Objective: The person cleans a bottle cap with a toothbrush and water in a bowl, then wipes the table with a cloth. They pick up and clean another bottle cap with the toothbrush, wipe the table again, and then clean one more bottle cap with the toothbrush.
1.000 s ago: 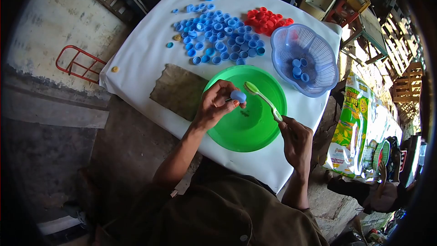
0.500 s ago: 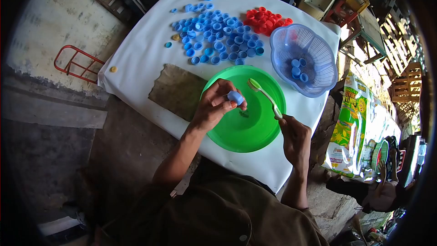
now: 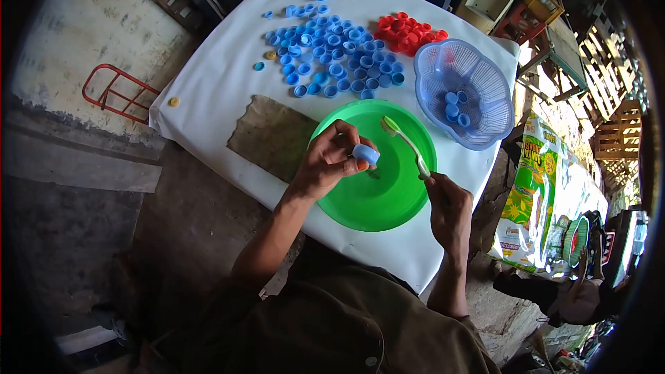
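My left hand pinches a light blue bottle cap over the green basin. In my right hand is a toothbrush, white with green, held by its handle end. Its bristled head stands over the basin's far side, apart from the cap. Some small dark bits lie on the basin's floor. Just left of the basin, partly behind my left hand, lies a worn brown cloth.
Many blue bottle caps are spread across the white-covered table. Red caps form a pile behind. A blue plastic basket with several caps stands at the right. At far right, another person is beside green-and-yellow packaging.
The cap has turned in my left fingers and sits slightly further right and lower. The toothbrush has tilted a little in my right hand, its head now turned differently.
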Available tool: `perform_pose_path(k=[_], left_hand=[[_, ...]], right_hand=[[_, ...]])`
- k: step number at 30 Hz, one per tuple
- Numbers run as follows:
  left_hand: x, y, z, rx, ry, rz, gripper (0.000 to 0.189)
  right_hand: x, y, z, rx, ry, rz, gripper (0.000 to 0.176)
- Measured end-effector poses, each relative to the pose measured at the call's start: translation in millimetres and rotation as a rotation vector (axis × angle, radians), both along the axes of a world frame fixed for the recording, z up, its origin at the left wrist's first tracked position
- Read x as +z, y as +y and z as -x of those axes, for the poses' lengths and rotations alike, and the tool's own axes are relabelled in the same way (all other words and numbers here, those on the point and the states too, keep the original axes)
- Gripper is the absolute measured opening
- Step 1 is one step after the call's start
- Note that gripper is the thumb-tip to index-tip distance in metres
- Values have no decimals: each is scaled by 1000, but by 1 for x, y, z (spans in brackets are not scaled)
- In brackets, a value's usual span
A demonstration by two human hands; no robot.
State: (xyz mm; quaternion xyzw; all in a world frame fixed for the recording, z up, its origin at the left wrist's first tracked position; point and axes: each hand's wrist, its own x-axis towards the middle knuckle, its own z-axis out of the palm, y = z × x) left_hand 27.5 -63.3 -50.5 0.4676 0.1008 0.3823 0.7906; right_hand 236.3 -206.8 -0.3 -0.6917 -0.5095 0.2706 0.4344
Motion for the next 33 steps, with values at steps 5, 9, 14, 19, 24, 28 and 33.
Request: perform_pose_path(k=[5, 9, 14, 19, 24, 28, 33], left_hand=[[11, -3, -2, 57, 37, 122, 44], [2, -1, -4, 6, -59, -20, 37], [7, -2, -3, 59, -21, 62, 41], [9, -4, 2, 110, 62, 65, 41], [4, -4, 5, 64, 5, 110, 44], [7, -6, 2, 86, -59, 94, 46], [10, -7, -2, 82, -71, 105, 40]], right_hand=[[11, -3, 7, 63, 23, -15, 19], [6, 0, 2, 1, 2, 22, 19], [16, -5, 9, 114, -6, -42, 18], [11, -5, 1, 49, 9, -52, 19], [8, -6, 1, 24, 46, 35, 19], [10, -12, 3, 81, 54, -46, 20], [7, -6, -2, 48, 45, 31, 21]])
